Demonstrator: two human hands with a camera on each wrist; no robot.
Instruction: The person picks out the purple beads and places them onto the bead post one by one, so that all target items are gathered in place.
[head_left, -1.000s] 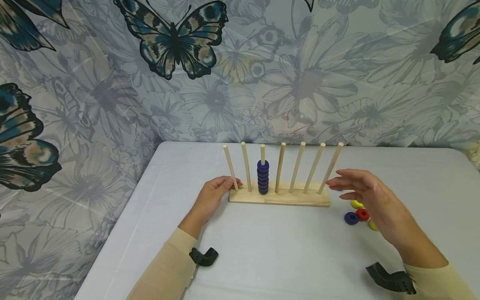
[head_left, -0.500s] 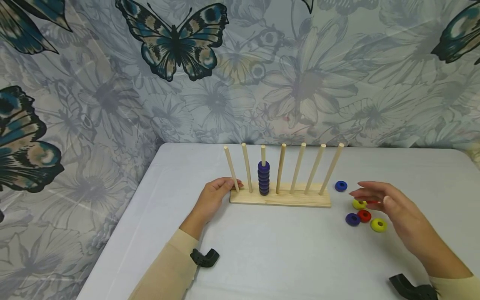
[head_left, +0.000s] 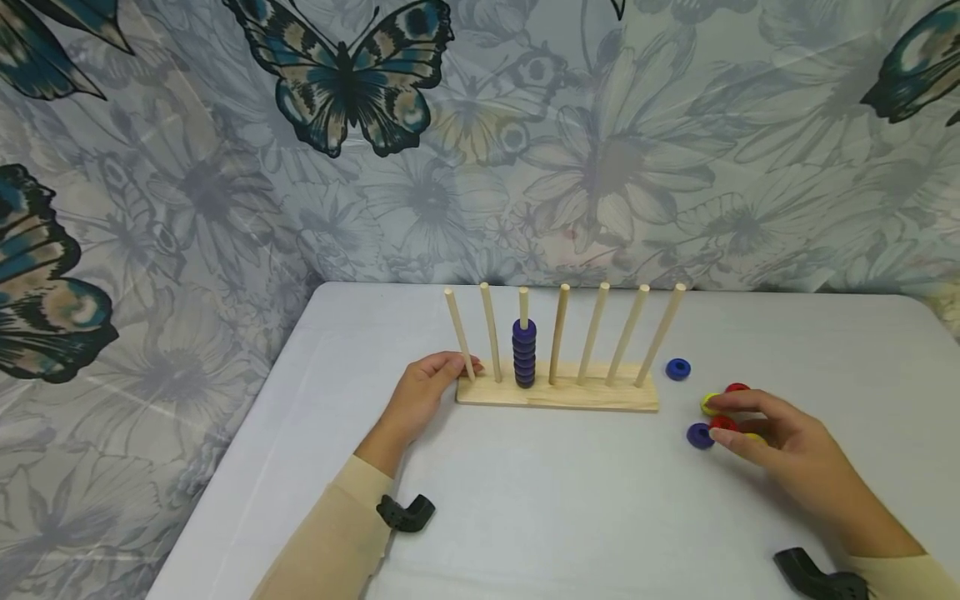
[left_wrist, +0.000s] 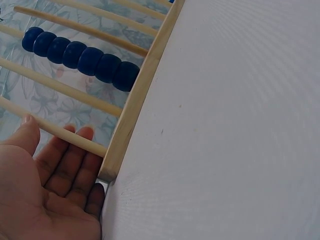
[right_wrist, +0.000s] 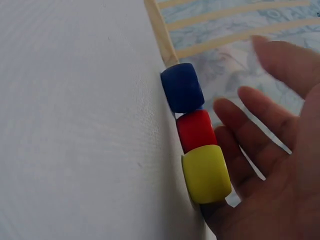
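Note:
My left hand [head_left: 422, 392] holds the left end of a wooden peg stand [head_left: 592, 399], thumb by the outermost peg [left_wrist: 67, 134] and fingers behind it. A stack of dark blue beads [head_left: 524, 354] sits on the third peg from the left; the other pegs are bare. My right hand [head_left: 795, 437] hovers over loose beads right of the stand, thumb and fingers apart. Near its fingertips lie a dark blue bead [head_left: 700, 436], a red bead [head_left: 723, 424] and a yellow bead [head_left: 708, 405]. Another yellow bead [right_wrist: 206, 174] is partly hidden by the hand in the head view.
A brighter blue bead [head_left: 678, 369] lies just off the stand's right end. A second red bead [head_left: 737, 387] shows behind the right fingers. The white table [head_left: 525, 508] meets a floral, butterfly-patterned backdrop [head_left: 480, 183] at its far edge.
My right hand has moved from the stand's right end to the right, then down over the loose beads, uncovering the brighter blue bead. The left hand stays at the stand.

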